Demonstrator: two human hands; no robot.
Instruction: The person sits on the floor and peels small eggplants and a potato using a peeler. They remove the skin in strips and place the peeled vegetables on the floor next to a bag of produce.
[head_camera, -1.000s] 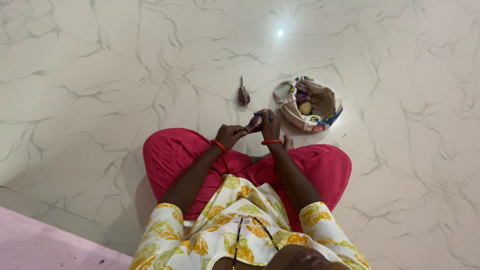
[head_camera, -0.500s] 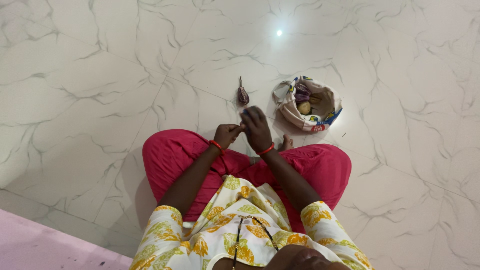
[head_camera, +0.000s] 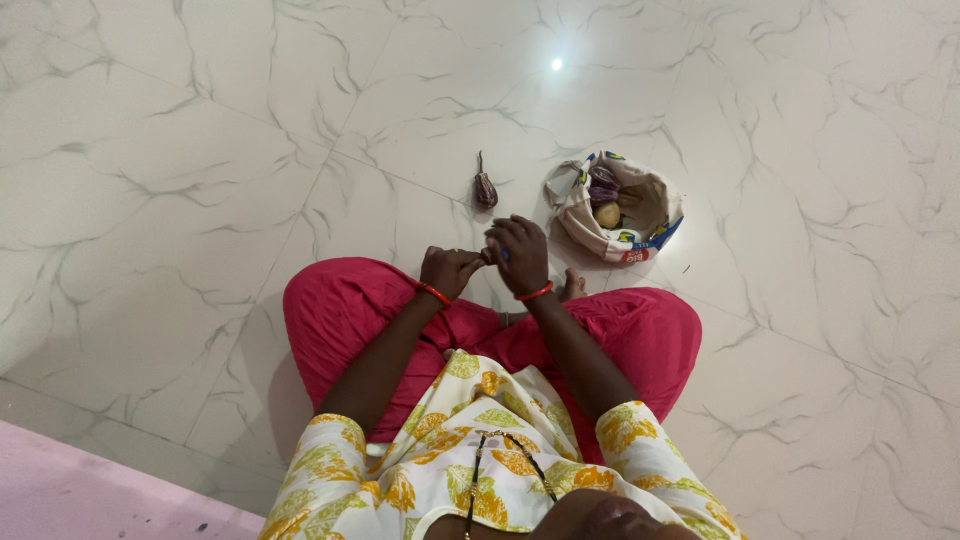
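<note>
Brinjal, seemingly hidden between left hand (head_camera: 449, 268) and right hand (head_camera: 517, 252) grip.

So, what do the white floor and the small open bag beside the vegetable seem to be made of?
The white floor looks like polished marble-pattern tile: grey veins, straight joints and a sharp lamp reflection. The small open bag seems soft printed cloth or woven plastic: its rim folds and slumps; which one is unclear.

the right hand (head_camera: 518, 255) has curled back over the small eggplant, hiding it, knuckles meeting the left hand (head_camera: 448, 270).
</note>
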